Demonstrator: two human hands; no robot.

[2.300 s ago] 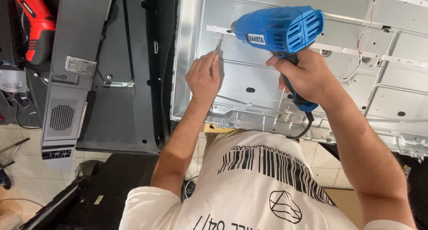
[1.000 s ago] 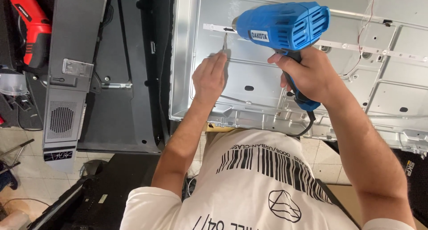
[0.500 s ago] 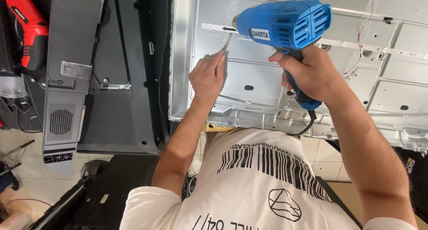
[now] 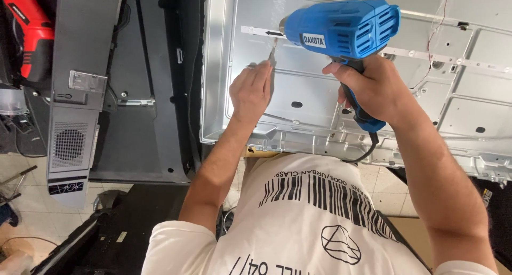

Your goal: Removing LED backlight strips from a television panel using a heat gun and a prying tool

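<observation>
Head: 1 heat gun (image 4: 341, 27), 2 hands.

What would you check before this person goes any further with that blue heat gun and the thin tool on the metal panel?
1. Right hand firmly grips the blue heat gun: ok.
2. Nozzle aimed at the white strip: ok.
3. Left hand holds the thin tool by the strip: ok.
4. Fingers away from the nozzle: not ok, close.
5. Cord free of snags: cannot tell.
6. Gun switched on: cannot tell.
</observation>
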